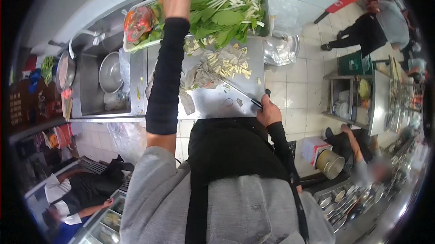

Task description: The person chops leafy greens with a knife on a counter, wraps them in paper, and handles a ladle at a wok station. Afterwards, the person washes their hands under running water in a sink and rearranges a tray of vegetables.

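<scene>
My left hand [177,0] reaches to the far side of the counter and closes on the edge of a heap of leafy greens [229,15] with pale cut stems. The heap fills a metal tray [267,15]. In my right hand [270,111] is the black handle of a knife [242,92], its blade pointing away and left over the steel worktop [204,108]. Chopped pale stem pieces [226,66] lie beyond the blade, beside a crumpled greyish cloth or wrapping [197,78]. The blade's tip is close to these, and contact is hard to judge.
Left of the tray, a white basket [129,46] holds peppers in plastic [139,22]. A sink [88,103] with a metal bowl [111,72] adjoins the worktop. A round metal pan [282,49] stands to the right. Other people are at both sides, away from my hands.
</scene>
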Tool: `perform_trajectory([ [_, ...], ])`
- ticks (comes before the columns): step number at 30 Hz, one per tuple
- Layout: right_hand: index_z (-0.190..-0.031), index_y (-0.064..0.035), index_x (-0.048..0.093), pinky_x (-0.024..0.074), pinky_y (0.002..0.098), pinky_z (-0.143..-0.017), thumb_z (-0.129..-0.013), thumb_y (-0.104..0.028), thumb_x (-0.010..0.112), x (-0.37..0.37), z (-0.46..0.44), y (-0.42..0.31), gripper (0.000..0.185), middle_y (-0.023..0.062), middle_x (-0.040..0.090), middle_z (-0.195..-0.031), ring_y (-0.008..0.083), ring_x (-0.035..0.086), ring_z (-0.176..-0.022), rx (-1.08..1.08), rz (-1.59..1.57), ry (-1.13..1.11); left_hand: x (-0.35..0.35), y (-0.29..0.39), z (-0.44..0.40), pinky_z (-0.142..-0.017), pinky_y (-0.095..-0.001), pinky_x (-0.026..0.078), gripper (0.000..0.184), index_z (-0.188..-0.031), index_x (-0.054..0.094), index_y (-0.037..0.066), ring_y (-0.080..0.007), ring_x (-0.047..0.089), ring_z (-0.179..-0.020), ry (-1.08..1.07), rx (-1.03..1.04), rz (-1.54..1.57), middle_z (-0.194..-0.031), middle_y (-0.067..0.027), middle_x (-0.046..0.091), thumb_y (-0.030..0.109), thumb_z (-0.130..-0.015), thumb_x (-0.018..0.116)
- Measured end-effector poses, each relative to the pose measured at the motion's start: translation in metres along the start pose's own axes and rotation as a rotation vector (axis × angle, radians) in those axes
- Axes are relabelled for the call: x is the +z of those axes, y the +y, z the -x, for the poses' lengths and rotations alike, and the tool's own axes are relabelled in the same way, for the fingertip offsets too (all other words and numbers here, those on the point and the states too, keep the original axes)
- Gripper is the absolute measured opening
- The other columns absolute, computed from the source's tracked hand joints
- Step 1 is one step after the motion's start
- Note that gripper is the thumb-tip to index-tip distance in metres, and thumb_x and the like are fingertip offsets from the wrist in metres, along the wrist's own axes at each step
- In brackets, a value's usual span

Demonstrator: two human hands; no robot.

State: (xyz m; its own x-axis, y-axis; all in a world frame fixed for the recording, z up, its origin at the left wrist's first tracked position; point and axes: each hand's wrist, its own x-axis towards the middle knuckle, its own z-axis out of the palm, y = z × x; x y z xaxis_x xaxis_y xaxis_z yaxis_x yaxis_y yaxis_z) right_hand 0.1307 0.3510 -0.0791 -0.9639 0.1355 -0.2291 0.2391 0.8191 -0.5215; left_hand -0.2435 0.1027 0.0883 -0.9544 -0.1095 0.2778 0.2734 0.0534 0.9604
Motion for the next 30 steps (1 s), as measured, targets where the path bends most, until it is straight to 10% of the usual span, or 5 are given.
perform_trajectory([
  [1, -0.103, -0.0075, 0.042, 0.0519, 0.0574, -0.068, -0.075, -0.004, 0.066, 0.0, 0.0, 0.001, 0.036, 0.0235, 0.066, -0.09, 0.0477, 0.066, -0.081, 0.016, 0.005, 0.014, -0.014, -0.006, 0.004, -0.093, -0.0308, 0.048, 0.051, -0.145, 0.054, 0.008, -0.019, 0.061, -0.1, 0.165, 0.456, -0.511, -0.134, -0.0129, 0.059, 0.025, -0.098, 0.066],
  [9, -0.108, -0.0096, 0.046, 0.0492, 0.0546, -0.064, -0.075, -0.004, 0.062, -0.006, 0.02, 0.0, 0.037, 0.0243, 0.064, -0.077, 0.0484, 0.065, -0.074, 0.048, -0.284, 0.236, -0.228, -0.082, 0.09, -0.086, -0.0302, 0.053, 0.024, -0.116, 0.073, 0.003, -0.017, 0.069, -0.092, -0.012, -0.334, -0.43, -0.101, -0.0069, 0.075, 0.013, -0.095, 0.064],
  [17, -0.107, -0.0076, 0.055, 0.0526, 0.0465, -0.064, -0.076, -0.007, 0.064, -0.017, -0.006, -0.02, 0.032, 0.0214, 0.068, -0.077, 0.0423, 0.067, -0.07, 0.05, -0.275, 0.116, -0.24, -0.126, 0.233, -0.087, -0.0425, 0.053, 0.037, -0.119, 0.072, 0.008, -0.0321, 0.067, -0.099, -0.433, -0.003, -0.984, -0.112, -0.0132, 0.069, 0.009, -0.082, 0.076],
  [22, -0.105, -0.0071, 0.057, 0.0527, 0.046, -0.064, -0.076, -0.007, 0.065, -0.014, -0.02, -0.032, 0.031, 0.0205, 0.067, -0.076, 0.041, 0.067, -0.068, -0.003, -0.258, 0.09, -0.223, -0.142, 0.252, -0.095, -0.045, 0.049, 0.03, -0.106, 0.073, 0.009, -0.0355, 0.064, -0.103, -0.251, -0.013, -1.161, -0.108, -0.0111, 0.069, 0.017, -0.079, 0.082],
  [30, -0.103, -0.0068, 0.058, 0.0527, 0.0455, -0.063, -0.076, -0.008, 0.067, -0.015, -0.021, -0.037, 0.029, 0.02, 0.067, -0.074, 0.0404, 0.067, -0.067, 0.0, -0.253, 0.091, -0.199, -0.052, 0.203, -0.078, -0.028, 0.053, 0.031, -0.113, 0.067, -0.002, -0.0129, 0.066, -0.085, -0.257, -0.467, -0.303, -0.099, -0.0059, 0.073, 0.017, -0.091, 0.078],
])
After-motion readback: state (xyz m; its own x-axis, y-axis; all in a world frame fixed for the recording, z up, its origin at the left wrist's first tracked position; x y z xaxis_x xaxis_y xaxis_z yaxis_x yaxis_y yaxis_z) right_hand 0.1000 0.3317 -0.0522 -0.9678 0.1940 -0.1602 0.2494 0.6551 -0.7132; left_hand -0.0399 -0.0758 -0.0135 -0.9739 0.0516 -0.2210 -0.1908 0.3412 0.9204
